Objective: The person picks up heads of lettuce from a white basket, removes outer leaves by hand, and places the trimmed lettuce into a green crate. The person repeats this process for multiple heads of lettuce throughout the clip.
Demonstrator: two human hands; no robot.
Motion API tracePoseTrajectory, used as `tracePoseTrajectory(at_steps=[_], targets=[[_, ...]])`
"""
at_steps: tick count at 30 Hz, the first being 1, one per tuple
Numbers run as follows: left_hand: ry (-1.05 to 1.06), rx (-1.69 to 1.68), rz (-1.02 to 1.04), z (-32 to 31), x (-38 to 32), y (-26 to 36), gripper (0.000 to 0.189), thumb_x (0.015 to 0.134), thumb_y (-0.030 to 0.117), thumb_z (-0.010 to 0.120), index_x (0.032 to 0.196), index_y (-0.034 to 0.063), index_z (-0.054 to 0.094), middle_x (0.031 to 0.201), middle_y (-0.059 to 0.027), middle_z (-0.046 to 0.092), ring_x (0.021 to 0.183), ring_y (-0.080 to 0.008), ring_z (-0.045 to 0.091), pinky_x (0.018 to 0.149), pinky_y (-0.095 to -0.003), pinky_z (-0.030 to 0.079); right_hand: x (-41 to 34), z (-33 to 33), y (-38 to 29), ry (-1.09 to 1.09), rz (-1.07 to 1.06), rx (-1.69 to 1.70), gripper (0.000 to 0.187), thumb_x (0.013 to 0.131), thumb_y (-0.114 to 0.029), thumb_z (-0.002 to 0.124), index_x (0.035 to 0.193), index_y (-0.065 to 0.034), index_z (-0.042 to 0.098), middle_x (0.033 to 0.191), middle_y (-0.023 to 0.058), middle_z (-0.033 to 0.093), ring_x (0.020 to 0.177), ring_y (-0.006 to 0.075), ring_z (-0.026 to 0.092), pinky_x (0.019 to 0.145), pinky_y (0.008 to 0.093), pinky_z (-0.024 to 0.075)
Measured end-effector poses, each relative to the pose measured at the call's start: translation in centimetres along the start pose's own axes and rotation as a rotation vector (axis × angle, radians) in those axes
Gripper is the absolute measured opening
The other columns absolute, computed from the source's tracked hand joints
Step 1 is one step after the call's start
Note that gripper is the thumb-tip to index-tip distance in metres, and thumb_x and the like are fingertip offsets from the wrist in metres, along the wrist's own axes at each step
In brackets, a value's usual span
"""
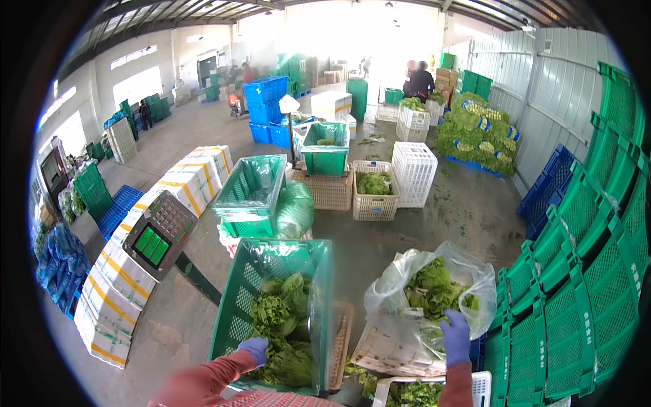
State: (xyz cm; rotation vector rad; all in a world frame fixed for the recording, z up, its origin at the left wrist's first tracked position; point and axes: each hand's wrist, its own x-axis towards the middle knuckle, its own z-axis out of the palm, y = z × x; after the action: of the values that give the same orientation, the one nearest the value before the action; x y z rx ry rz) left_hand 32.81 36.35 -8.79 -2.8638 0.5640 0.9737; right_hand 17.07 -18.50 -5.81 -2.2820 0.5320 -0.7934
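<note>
My left hand (pixel 254 350), in a purple glove, rests at the left side of the leafy lettuce (pixel 285 325) inside a green plastic crate (pixel 224 325). Its fingertips are partly hidden, so its grip cannot be made out. A clear plastic liner (pixel 321 305) hangs over the crate's right wall. My right hand (pixel 455 333), gloved too, hovers with fingers apart at the near right of an opened clear plastic bag (pixel 381 300). Loose lettuce (pixel 432 285) fills that bag, which sits on a pale, dirty crate (pixel 391 351).
A scale display (pixel 157 234) on a post stands left of the crate. Stacked green crates (pixel 559 315) line the right side. Below my right arm is a white crate (pixel 381 394) holding greens. Ahead stand a lined green crate (pixel 249 193) and a beige lettuce crate (pixel 376 203).
</note>
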Motion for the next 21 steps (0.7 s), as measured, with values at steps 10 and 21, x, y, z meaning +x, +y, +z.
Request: tracePoseTrajectory(at_steps=[10,21], targets=[[0.557,0.493,1.184,-12.0,-1.1,32.5,0.091,0.088,0.025,0.069,0.161,0.0032,0.018,0.163,-0.0211,0.029,0.149,-0.037,0.033,0.119,-0.0571,0.027,1.7,-0.1,13.9,-0.596,0.542,-0.827,0.056,0.084,-0.027,0.067,0.133,-0.001,0.057,0.122,0.0223,0.07,0.106,0.0383,0.07,0.093,0.049,0.0542],[0.329,0.668,0.94,-3.3,12.0,35.0,0.009,0.074,0.013,0.069,0.079,0.0144,0.077,0.081,-0.0118,0.072,0.077,-0.0328,0.073,0.062,-0.0449,0.056,-6.0,-11.5,13.1,-0.432,0.599,-0.512,0.044,0.085,-0.022,0.072,0.127,-0.0172,0.06,0.107,0.0231,0.071,0.099,0.0423,0.069,0.087,0.0481,0.0545]])
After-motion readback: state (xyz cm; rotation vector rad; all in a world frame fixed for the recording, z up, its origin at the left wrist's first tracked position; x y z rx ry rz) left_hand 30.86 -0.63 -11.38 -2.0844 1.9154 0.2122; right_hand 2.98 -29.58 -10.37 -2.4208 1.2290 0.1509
